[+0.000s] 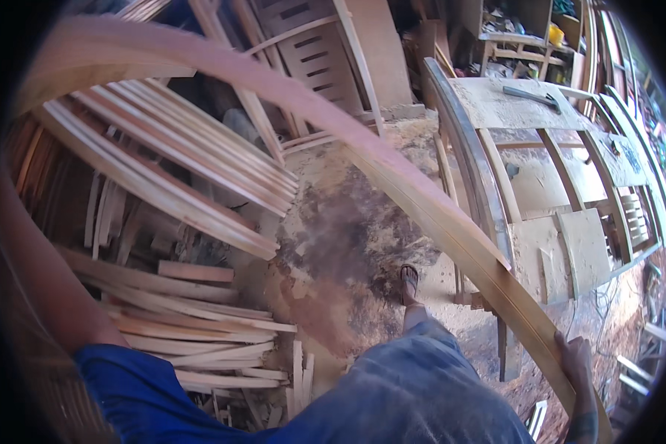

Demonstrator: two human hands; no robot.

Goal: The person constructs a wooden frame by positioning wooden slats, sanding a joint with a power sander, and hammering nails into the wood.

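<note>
A long pale wooden board (507,292) slants across the view from upper left to lower right. A pinkish strip (311,107) runs along its upper side and ends partway down; whether it is a separate piece I cannot tell. My right hand (576,358) grips the board near its lower right end, fingers wrapped over the edge. My left arm (41,274), bare below a blue sleeve, reaches up along the left rim. The hand at its end is out of sight.
Stacked planks (177,159) jut out at the left, above a pile of cut wood strips (200,325). At the right stands a slatted wooden frame (507,177) with a hammer-like tool (531,97) on its top panel. My sandalled foot (409,280) is on the stained, dusty floor (333,244).
</note>
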